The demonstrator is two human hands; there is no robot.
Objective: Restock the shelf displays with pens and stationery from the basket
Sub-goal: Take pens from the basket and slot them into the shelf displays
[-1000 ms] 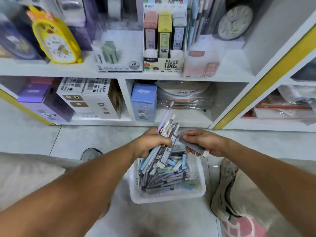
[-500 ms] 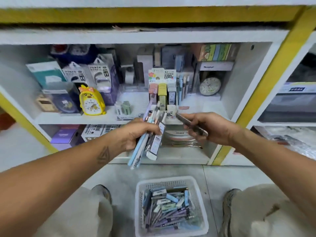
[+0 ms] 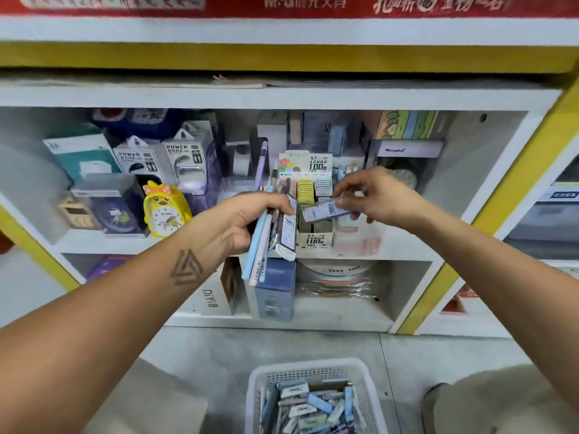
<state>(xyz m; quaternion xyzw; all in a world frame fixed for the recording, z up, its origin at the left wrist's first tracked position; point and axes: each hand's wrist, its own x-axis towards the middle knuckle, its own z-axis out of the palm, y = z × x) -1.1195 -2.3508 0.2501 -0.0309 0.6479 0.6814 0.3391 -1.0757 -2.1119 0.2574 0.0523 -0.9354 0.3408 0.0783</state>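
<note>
The left hand (image 3: 250, 219) has its grip curled around a bundle of pens (image 3: 261, 242) and small flat packs, held up in front of the shelf (image 3: 103, 242). The right hand (image 3: 380, 195) pinches one small pack (image 3: 322, 212) just above the display box (image 3: 315, 214) in the middle of the shelf. The basket (image 3: 313, 371) stands near on the floor, with more stationery inside. A yellow clock (image 3: 166, 211) stands to the left on the shelf.

Basket (image 3: 255, 399) cut off at btm; shelf labels too blurred.
</note>
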